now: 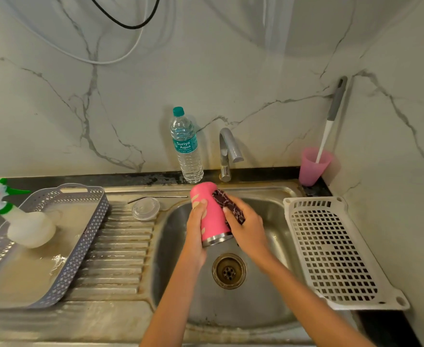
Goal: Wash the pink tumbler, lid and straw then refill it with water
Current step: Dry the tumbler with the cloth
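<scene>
Over the steel sink basin my left hand grips the pink tumbler, which is tilted with its steel rim toward me and its base pointing at the tap. Pressed against the tumbler's right side is a dark patterned scrub cloth, held by my right hand. The clear lid lies on the ribbed drainboard left of the basin. Just behind it lies the metal straw, flat along the sink's back edge.
The tap stands behind the basin, with no water running, and a water bottle to its left. A pink cup holds a long brush at the back right. A white perforated tray sits right; a grey basket with a spray bottle sits left.
</scene>
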Motion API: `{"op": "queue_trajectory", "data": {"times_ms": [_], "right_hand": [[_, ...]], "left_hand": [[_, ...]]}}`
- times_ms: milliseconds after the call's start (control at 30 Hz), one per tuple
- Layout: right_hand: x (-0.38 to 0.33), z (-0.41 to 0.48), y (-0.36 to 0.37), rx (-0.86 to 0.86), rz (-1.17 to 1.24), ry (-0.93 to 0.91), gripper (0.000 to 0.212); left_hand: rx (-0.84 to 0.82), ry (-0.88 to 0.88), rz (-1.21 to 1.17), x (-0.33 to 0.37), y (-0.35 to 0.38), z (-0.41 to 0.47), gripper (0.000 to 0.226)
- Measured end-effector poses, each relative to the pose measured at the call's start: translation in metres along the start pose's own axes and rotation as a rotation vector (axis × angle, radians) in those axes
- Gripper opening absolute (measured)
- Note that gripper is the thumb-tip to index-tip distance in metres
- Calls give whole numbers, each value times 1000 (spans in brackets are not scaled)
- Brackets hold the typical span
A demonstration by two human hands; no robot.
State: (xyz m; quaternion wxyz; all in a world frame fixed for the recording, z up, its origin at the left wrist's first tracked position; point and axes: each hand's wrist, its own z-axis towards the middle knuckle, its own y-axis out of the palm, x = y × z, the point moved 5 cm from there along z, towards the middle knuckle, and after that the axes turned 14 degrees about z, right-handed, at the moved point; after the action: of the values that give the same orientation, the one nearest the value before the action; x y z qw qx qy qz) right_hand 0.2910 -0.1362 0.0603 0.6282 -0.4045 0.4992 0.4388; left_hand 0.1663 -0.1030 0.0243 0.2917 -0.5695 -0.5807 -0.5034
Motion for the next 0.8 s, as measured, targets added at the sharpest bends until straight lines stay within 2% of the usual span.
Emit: {"op": "queue_trajectory", "data": {"times_ms": [100,200,267,367,467,567,633,733,800], "right_hand": [[3,-5,-3,29,30,-14,31],[-3,8,-13,111,93,16,33],[-16,17,-20,50,94,-19,32],[-26,21,-21,-176,-67,-76,30],[-29,15,-21,-176,-216,-220,31],[-36,17,-14,-163,-284,-277,31],[-38,22,-12,-146,-268,-206,28],[-30,27,-13,-125,-48,75,23],[-27,22,-12,-85,13,129,23]], "left_hand": [[-31,-9,113,-1,-4,5,71],[-120,-11,377,-3,0,2,92],[-160,40,530,-3,-2,1,94],[-165,194,726,8,-11,4,98],[-111,318,866,17,-15,7,98],[-79,377,940,16,-11,1,99],[-77,459,1013,18,-8,-7,96],[-33,604,1109,26,-8,-17,91],[-5,644,1114,30,-9,-21,89]]}}
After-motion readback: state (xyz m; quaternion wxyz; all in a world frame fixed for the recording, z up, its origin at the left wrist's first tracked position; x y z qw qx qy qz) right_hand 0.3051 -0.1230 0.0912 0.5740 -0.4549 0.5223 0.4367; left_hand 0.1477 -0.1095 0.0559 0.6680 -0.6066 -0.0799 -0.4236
